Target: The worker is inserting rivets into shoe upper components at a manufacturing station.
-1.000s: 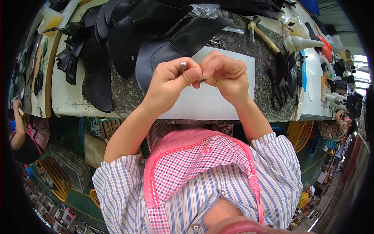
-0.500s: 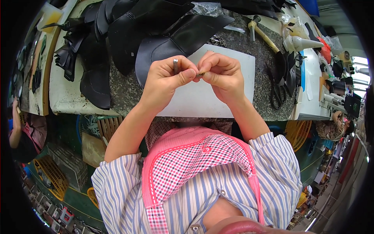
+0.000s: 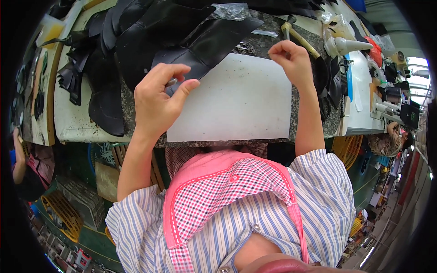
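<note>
My left hand is raised over the left edge of a white board, beside black leather-like pieces. Its thumb and index finger stand apart, while the other fingers curl around what looks like a small silver metal rod, mostly hidden. My right hand hovers past the board's far right corner, just on the near side of a hammer with a wooden handle. Its fingertips are pinched together; whatever they hold, if anything, cannot be made out. Small dark metal bits lie beyond the board.
More black cut pieces pile up on the left of the table. Black scissors lie right of the board, near a white cone-tipped bottle. A clear plastic bag sits at the back. Another person's arm shows at far left.
My hands have parted from their meeting point over the board. The left has moved left and nearer me; the right has gone right and farther away toward the hammer.
</note>
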Available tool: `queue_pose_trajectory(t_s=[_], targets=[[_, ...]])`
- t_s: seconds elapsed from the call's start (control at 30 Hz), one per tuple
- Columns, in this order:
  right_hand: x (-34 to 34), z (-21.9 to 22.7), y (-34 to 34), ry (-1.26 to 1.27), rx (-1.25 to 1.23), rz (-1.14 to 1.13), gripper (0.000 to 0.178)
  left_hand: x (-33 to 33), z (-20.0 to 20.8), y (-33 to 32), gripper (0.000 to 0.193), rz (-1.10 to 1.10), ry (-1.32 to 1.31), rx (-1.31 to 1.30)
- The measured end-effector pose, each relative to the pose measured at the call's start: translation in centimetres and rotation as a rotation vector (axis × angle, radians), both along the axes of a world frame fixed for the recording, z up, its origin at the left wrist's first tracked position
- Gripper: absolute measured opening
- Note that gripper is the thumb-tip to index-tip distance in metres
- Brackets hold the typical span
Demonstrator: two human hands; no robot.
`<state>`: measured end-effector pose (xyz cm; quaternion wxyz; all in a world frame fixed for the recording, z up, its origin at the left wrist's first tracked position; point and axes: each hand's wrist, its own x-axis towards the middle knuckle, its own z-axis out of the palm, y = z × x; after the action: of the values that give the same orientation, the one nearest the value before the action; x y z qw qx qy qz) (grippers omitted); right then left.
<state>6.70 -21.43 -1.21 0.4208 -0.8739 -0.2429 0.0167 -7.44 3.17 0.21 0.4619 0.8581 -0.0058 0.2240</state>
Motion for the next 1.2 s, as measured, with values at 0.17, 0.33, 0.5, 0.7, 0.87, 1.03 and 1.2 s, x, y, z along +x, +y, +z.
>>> queue_pose_trajectory(t_s=[0.17, 0.33, 0.5, 0.7, 0.87, 1.03, 1.2], targets=[[4.2, -4.9, -1.3, -0.155, -0.317, -0.117, 0.010, 0.6, -0.5, -2.1, 0.014, -0.209, 0.028, -0.023], [2.8, -2.9, 2.7, -0.154, -0.524, -0.070, 0.013, 0.9, -1.1, -2.1, 0.012, -0.215, 0.124, -0.050], [3.4, -2.3, 3.0, 0.175, -0.527, -0.045, 0.014, 1.0, -0.9, -2.5, 0.012, -0.260, 0.163, -0.115], [-0.5, -0.1, 2.7, 0.610, 0.696, 0.259, 0.015, 2.0, -0.6, -3.8, 0.013, -0.220, 0.250, -0.417], [-4.2, -0.4, 4.3, 0.738, 0.883, 0.305, 0.013, 2.3, -1.1, -4.9, 0.013, -0.192, 0.091, -0.417], [-5.0, -1.1, 4.8, 0.695, 0.869, 0.400, 0.009, 1.9, -1.9, -4.5, 0.012, -0.195, -0.070, -0.411], [-6.0, 0.1, 5.2, 0.324, 0.641, 0.400, 0.012, 1.3, -1.7, -3.5, 0.007, -0.341, 0.171, -0.681]])
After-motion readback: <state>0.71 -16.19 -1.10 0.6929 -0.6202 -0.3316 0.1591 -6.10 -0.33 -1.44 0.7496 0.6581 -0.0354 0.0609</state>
